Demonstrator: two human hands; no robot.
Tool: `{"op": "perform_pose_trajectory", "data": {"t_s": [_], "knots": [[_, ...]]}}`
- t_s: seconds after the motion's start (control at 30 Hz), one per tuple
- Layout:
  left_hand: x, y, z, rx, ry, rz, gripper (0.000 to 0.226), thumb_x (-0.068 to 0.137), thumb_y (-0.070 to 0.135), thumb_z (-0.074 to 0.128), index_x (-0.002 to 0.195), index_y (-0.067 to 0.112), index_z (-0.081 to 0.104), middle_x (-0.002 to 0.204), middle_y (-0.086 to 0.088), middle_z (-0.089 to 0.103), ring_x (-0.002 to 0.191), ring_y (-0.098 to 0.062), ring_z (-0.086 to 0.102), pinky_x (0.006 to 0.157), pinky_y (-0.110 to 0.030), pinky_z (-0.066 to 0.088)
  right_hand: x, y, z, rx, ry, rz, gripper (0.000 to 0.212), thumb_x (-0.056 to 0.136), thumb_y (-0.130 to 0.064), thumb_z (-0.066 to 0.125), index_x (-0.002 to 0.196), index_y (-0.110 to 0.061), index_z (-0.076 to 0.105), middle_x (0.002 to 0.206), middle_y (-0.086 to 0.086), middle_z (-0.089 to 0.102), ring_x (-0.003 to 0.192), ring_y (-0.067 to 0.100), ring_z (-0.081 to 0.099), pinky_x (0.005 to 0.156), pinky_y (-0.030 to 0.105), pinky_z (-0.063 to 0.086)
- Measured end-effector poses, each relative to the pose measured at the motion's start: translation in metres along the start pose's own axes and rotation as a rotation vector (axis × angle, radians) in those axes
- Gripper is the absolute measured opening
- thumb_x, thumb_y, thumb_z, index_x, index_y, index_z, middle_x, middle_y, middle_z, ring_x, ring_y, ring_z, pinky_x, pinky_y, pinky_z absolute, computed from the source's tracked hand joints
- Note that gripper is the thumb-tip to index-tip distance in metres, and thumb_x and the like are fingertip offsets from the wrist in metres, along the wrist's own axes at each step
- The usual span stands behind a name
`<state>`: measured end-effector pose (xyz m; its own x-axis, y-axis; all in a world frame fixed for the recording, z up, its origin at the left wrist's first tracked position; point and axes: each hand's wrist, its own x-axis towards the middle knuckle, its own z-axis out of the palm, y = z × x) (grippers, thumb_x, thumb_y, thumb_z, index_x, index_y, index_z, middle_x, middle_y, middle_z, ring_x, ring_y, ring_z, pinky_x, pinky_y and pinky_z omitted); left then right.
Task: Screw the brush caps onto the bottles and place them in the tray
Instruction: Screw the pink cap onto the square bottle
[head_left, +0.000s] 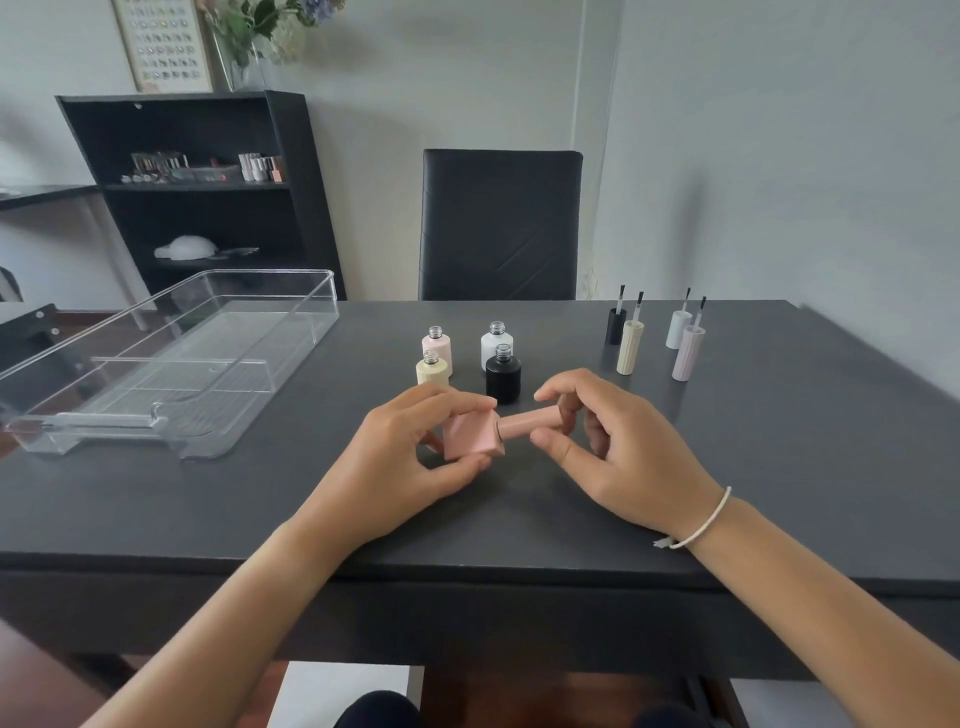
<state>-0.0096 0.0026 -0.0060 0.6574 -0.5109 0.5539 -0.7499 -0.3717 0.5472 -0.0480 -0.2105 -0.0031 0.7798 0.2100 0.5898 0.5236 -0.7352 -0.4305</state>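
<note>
Near table edge, centre: left hand (410, 452) grips pink bottle (471, 435), held sideways. Cap (530, 422) pinched by right hand (597, 447), coaxial, long axis left-right, seated on neck. Probably mid-tightening. Tray (218, 415) far left, nearer left hand.

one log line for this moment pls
step: screwing cap | left hand: holds pink bottle | right hand: grip on pink cap | clear tray: no bottles
</note>
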Motion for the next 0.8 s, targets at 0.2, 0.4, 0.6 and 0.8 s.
{"op": "perform_pose_trajectory", "data": {"t_s": [0.2, 0.4, 0.6, 0.8], "knots": [[0.0002, -0.0004, 0.0, 0.007, -0.006, -0.007, 0.042, 0.075, 0.017, 0.073, 0.111, 0.033, 0.061, 0.103, 0.021, 0.058, 0.095, -0.003, 0.056, 0.075, -0.011, 0.046, 0.0003, 0.0011, -0.0001, 0.004, 0.007, 0.008, 0.018, 0.087, -0.033, 0.052, 0.084, -0.016, 0.058, 0.055, -0.019, 0.043, 0.058, 0.001, 0.047, 0.052, 0.01, 0.033], [0.0001, -0.0011, 0.0004, -0.001, 0.009, -0.011, 0.043, 0.074, 0.015, 0.074, 0.113, 0.03, 0.061, 0.103, 0.021, 0.057, 0.094, -0.002, 0.056, 0.076, -0.012, 0.046, 0.0007, 0.0004, 0.0001, -0.002, -0.014, 0.008, 0.021, 0.085, -0.039, 0.052, 0.09, -0.019, 0.058, 0.06, -0.019, 0.046, 0.056, 0.006, 0.045, 0.05, 0.011, 0.032], [-0.0004, -0.002, 0.0013, 0.004, -0.005, -0.017, 0.043, 0.074, 0.015, 0.074, 0.111, 0.033, 0.06, 0.1, 0.02, 0.056, 0.091, -0.001, 0.055, 0.076, -0.011, 0.045, 0.0004, 0.0013, 0.0007, 0.01, -0.019, -0.014, 0.014, 0.086, -0.033, 0.053, 0.086, -0.02, 0.057, 0.066, -0.024, 0.049, 0.053, 0.009, 0.04, 0.05, 0.013, 0.029], [0.0, -0.0011, 0.0014, 0.021, 0.005, -0.007, 0.044, 0.074, 0.016, 0.075, 0.107, 0.039, 0.057, 0.101, 0.02, 0.056, 0.092, -0.001, 0.055, 0.075, -0.011, 0.046, 0.0018, -0.0007, 0.0012, 0.033, 0.006, -0.026, 0.023, 0.088, -0.035, 0.049, 0.083, -0.014, 0.058, 0.058, -0.017, 0.04, 0.055, 0.007, 0.04, 0.05, 0.015, 0.03]]}}
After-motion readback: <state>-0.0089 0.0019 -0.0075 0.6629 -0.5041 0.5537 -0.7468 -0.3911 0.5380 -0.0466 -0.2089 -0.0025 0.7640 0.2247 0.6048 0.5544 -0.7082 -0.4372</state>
